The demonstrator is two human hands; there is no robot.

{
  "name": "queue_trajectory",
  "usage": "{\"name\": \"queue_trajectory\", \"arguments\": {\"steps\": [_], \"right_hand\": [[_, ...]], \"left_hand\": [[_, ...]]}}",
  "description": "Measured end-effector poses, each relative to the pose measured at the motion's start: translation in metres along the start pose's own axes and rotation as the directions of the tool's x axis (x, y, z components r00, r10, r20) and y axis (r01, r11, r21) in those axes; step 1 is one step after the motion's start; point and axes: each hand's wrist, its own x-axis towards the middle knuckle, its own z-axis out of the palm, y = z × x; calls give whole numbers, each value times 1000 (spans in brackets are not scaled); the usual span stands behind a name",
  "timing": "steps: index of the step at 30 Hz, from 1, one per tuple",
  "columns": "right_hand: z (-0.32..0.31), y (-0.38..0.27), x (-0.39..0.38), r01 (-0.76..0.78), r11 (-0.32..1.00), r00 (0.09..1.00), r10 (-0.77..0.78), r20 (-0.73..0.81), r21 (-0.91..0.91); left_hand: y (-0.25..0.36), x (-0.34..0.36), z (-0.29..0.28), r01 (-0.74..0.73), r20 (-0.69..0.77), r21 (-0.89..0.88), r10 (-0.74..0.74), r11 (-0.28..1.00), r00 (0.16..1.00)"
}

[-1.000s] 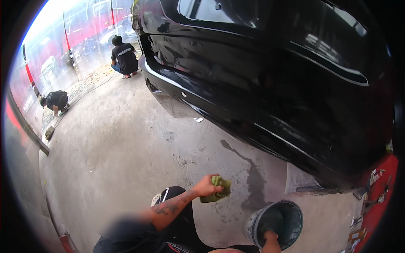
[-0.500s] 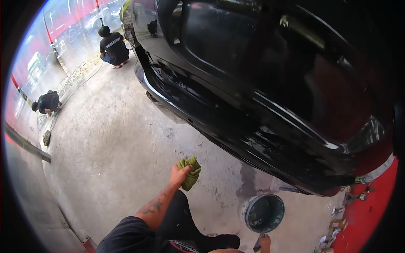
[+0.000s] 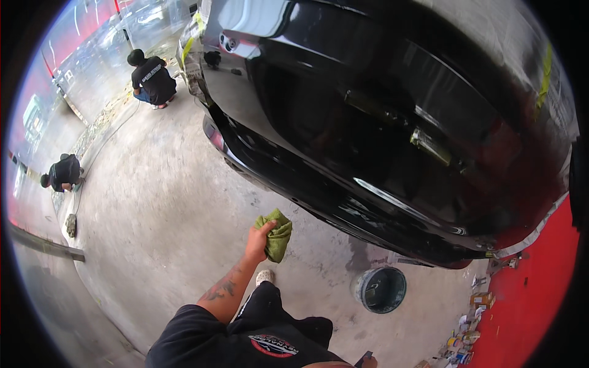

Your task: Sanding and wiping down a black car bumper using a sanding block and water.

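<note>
My left hand (image 3: 257, 240) is closed around a folded green cloth (image 3: 277, 236), held out over the concrete floor in front of the car. At the lower edge, my right hand (image 3: 369, 362) is partly cut off by the picture. It grips a dark, flat-looking object (image 3: 364, 356) whose kind I cannot make out. A glossy black car body (image 3: 307, 122) fills the upper right, its edges masked with sheeting and yellow tape. Near its lower edge stands a dark round bucket (image 3: 373, 282), apart from both hands, with dark liquid in it.
Two people crouch at the left, one person (image 3: 153, 80) by the car's far corner and another person (image 3: 63, 173) farther left. A thin hose (image 3: 107, 138) runs along the floor there. Boxes and cans (image 3: 469, 325) line the red surface (image 3: 534, 282) at right.
The view has shifted, bringing more of the car into sight. My left hand still holds the cloth. My right hand has moved down and left, away from the bucket, with the dark object.
</note>
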Motion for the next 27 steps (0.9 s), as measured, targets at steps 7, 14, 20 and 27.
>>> {"name": "queue_trajectory", "arguments": {"steps": [7, 14, 20, 27], "right_hand": [[59, -2, -11, 101, 995, 994, -100, 45, -17], [105, 22, 85, 293, 926, 956, -289, 53, -238], [50, -182, -3, 237, 926, 971, -234, -45, 294], [105, -237, 8, 321, 713, 947, -235, -219, 623]], "left_hand": [[37, -13, -16, 239, 99, -260, -221, 935, 970], [63, -30, -4, 242, 91, -295, -225, 924, 970], [91, -15, 9, 141, 96, -6, -140, 990, 985], [150, 27, -10, 59, 196, 252, -111, 966, 974]]}}
